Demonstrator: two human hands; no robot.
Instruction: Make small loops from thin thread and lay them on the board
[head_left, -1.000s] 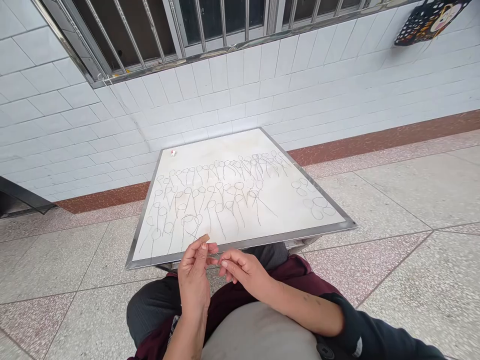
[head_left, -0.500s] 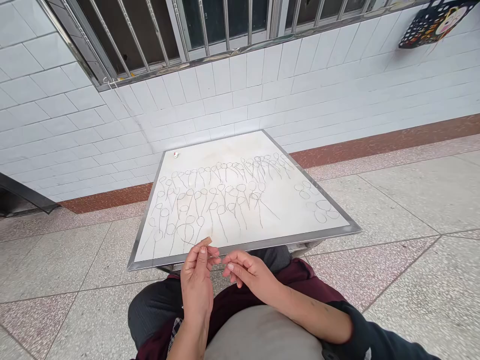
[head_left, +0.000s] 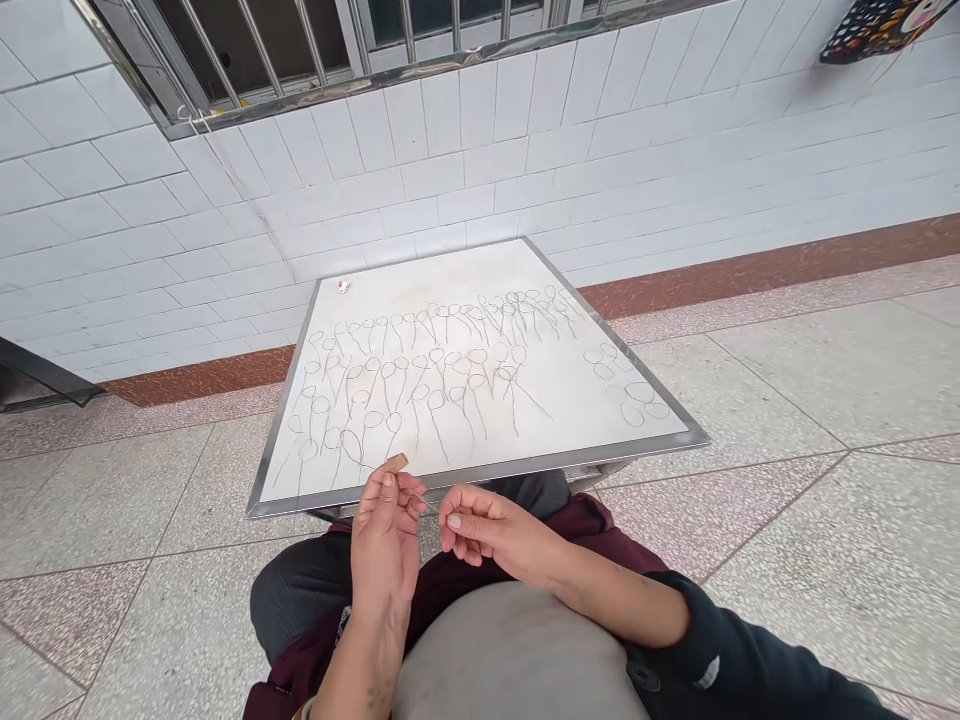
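Observation:
Over the near edge of the table, my left hand (head_left: 387,545) pinches a thin wire (head_left: 363,465), whose looped end shows just beyond the fingers. A tan strip (head_left: 396,463), perhaps tape, is on the left index fingertip. Close by on the right, my right hand (head_left: 499,530) has its fingers curled and thumb pressed in at the wire's other end; a short stretch of wire shows between the hands. On the white tabletop (head_left: 555,390) lie several looped wires (head_left: 431,400) with long tails, in rough rows.
Several wire rings (head_left: 643,402) without tails lie at the table's right. A small white and red object (head_left: 343,287) sits at the far left corner. Behind stands a white tiled wall (head_left: 450,190) with a barred window (head_left: 300,50). A patterned bag (head_left: 877,30) hangs at upper right.
The view has tilted and shifted slightly, so the table appears a little higher and further left. Both hands stay close together with the wire between them; the right fingers are curled more tightly.

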